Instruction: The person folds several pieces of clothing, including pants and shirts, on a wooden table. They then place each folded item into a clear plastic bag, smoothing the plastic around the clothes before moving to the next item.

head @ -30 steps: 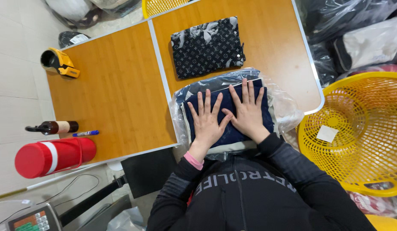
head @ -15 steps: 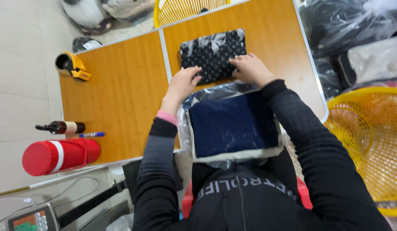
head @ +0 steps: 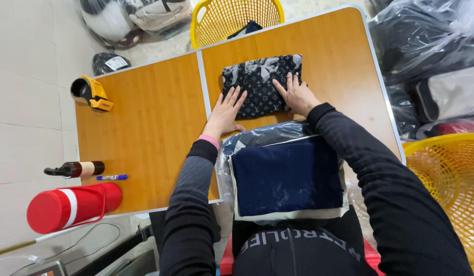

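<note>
Garment: folded dark patterned cloth [head: 260, 84] lies flat in upper centre of frame, on the orange table [head: 150, 128].
Change: both hands have left the bagged navy piece [head: 288, 176] at lower centre and now reach up to the patterned one.
Left hand [head: 226, 113]: fingers spread, pressed flat on the cloth's lower left edge, gripping nothing.
Right hand [head: 296, 94]: open, flat on its right edge.
Meaning: attention has passed to the second garment, as far as I can judge.
Surroundings: tape dispenser [head: 90, 92] upper left; red flask [head: 71, 205] lower left; yellow basket [head: 449, 189] at right edge.

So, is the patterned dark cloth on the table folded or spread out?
Folded: the patterned cloth lies as a compact rectangle with stacked edges, under both flat hands.
</note>
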